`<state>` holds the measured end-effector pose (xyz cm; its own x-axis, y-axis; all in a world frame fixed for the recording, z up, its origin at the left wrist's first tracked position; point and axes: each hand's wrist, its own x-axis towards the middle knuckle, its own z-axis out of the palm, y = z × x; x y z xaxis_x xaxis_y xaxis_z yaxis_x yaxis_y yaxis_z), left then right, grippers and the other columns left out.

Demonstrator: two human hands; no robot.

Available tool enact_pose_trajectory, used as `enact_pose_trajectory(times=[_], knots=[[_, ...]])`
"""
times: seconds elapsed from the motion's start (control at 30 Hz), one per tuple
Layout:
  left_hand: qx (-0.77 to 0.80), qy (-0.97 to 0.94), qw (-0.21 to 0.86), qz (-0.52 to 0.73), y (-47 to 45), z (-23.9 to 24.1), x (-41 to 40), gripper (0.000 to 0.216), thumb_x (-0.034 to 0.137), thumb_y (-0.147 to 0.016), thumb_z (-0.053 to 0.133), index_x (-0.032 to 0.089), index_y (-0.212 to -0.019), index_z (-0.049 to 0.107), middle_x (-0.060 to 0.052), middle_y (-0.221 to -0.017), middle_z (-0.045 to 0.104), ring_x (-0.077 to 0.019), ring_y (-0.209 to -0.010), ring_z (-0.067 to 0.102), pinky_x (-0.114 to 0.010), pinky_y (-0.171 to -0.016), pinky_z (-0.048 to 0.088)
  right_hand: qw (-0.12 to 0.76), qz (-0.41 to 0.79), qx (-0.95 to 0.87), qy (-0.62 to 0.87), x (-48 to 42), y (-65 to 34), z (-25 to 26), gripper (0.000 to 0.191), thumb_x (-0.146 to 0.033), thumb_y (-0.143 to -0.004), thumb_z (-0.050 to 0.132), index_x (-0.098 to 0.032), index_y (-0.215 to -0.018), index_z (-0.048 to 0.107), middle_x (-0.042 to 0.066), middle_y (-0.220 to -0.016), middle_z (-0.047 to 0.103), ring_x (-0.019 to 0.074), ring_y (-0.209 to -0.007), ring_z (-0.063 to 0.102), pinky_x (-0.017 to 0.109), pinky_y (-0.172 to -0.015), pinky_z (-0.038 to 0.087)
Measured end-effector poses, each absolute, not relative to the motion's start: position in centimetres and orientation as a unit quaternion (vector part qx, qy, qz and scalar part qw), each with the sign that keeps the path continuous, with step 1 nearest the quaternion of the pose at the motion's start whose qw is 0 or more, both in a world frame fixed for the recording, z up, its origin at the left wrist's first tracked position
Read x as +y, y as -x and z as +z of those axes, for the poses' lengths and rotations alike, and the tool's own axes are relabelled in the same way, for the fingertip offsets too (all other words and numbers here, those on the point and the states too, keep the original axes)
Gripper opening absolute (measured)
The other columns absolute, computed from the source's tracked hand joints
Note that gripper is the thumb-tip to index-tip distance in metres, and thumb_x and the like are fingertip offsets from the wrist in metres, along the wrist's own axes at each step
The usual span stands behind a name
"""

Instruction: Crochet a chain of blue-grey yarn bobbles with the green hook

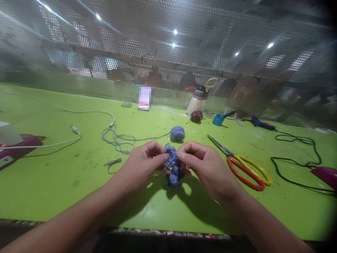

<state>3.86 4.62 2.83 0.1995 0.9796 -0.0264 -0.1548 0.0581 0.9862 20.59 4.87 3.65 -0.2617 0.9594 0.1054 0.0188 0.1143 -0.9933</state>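
Note:
A small blue crocheted piece (173, 169) hangs between my two hands just above the green table (65, 175). My left hand (143, 165) pinches its left side with fingers closed. My right hand (204, 167) pinches its right side, fingers also closed. A thin strand of blue yarn (118, 140) runs from the piece back to a small blue yarn ball (177, 134) lying on the table behind my hands.
Scissors with red and yellow handles (242, 167) lie right of my right hand. A white cable (79, 112), a pink device (18, 144), a multicolour yarn ball (196, 116), a bottle (198, 100), a blue glue gun (260, 123) and a black cord (297, 161) lie around. A perforated screen (168, 63) closes the far edge.

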Motion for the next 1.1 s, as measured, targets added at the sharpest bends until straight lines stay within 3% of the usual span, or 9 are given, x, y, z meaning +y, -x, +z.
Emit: enact_pose_trajectory(times=[0.23, 0.43, 0.63, 0.93, 1.1], knots=[[0.43, -0.517, 0.556, 0.488, -3.9, 3.26, 4.5, 0.014, 0.02, -0.077, 0.07, 0.017, -0.07, 0.058, 0.003, -0.063, 0.06, -0.0117, -0.057, 0.055, -0.026, -0.06, 0.041, 0.447, 0.389, -0.676, 0.438, 4.7, -20.75, 4.17, 0.016, -0.029, -0.08, 0.066, -0.017, -0.072, 0.061, -0.002, -0.058, 0.055, 0.0101, -0.052, 0.046, 0.026, -0.05, 0.039], [0.429, -0.532, 0.541, 0.49, -3.96, 3.25, 4.45, 0.015, 0.021, -0.078, 0.07, 0.017, -0.07, 0.058, 0.002, -0.062, 0.058, -0.012, -0.058, 0.053, -0.026, -0.06, 0.041, 0.478, 0.354, -0.676, 0.435, 4.65, -20.66, 4.11, 0.015, -0.031, -0.083, 0.064, -0.016, -0.078, 0.064, 0.0, -0.061, 0.057, 0.0104, -0.053, 0.048, 0.026, -0.05, 0.04], [0.437, -0.553, 0.522, 0.481, -3.9, 3.33, 4.31, 0.012, 0.023, -0.076, 0.069, 0.018, -0.072, 0.059, 0.001, -0.064, 0.059, -0.0144, -0.063, 0.054, -0.028, -0.061, 0.04, 0.445, 0.373, -0.689, 0.434, 4.53, -20.4, 3.82, 0.017, -0.032, -0.081, 0.067, -0.017, -0.076, 0.064, 0.003, -0.069, 0.061, 0.013, -0.061, 0.053, 0.028, -0.055, 0.045], [0.426, -0.525, 0.562, 0.477, -3.78, 3.07, 4.53, 0.014, 0.023, -0.077, 0.07, 0.016, -0.071, 0.06, 0.001, -0.064, 0.059, -0.0128, -0.062, 0.052, -0.027, -0.063, 0.039, 0.445, 0.502, -0.635, 0.384, 4.74, -20.96, 3.94, 0.02, -0.035, -0.081, 0.069, -0.017, -0.076, 0.062, -0.002, -0.061, 0.054, 0.0096, -0.054, 0.046, 0.025, -0.051, 0.039], [0.37, -0.463, 0.643, 0.485, -3.65, 2.54, 4.82, 0.016, 0.024, -0.074, 0.075, 0.016, -0.075, 0.061, 0.001, -0.07, 0.062, -0.0132, -0.069, 0.056, -0.028, -0.071, 0.043, 0.455, 0.379, -0.723, 0.356, 4.33, -20.69, 4.07, 0.013, -0.025, -0.084, 0.064, -0.017, -0.074, 0.062, 0.003, -0.074, 0.059, 0.0131, -0.065, 0.053, 0.029, -0.059, 0.044]])
